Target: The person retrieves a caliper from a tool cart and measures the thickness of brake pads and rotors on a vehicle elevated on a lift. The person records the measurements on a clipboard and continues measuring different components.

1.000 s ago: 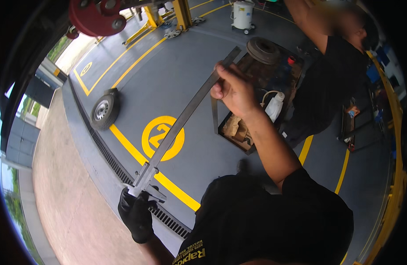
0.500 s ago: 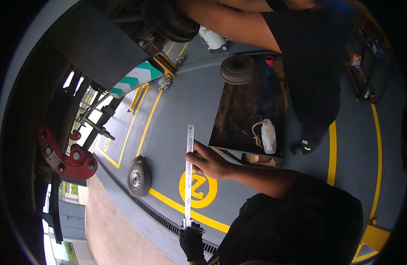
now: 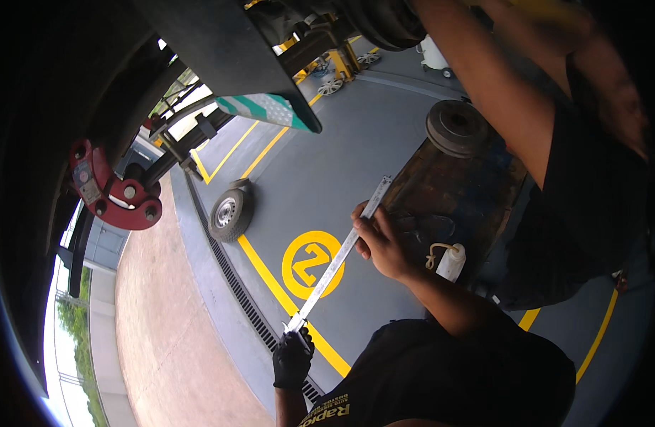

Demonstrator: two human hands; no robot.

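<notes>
A long silver vernier caliper (image 3: 336, 266) slants up from lower left to upper right in front of me. My left hand (image 3: 293, 358), in a black glove, is closed around its jaw end at the bottom. Bare, my right hand (image 3: 381, 245) pinches the beam near its upper end between thumb and fingers. The caliper's jaws are partly hidden by the glove. Beyond my right hand stands a dark, stained metal tray table (image 3: 477, 188). On it are a round brake drum (image 3: 457, 129) and a white bottle (image 3: 452, 262) with a tan hose.
At upper right a person in dark clothes reaches an arm (image 3: 502, 89) toward the vehicle's hub (image 3: 384, 21). A black mud flap (image 3: 224, 53) with a green-and-white strip hangs at upper left, above a red metal bracket (image 3: 121, 205). A wheel (image 3: 230, 215) rests on the floor near the drain grate (image 3: 231, 285).
My view has turned, so the surroundings sit differently. The caliper has gone from near upright to a slant, its upper end swung right. Both my hands keep hold of it.
</notes>
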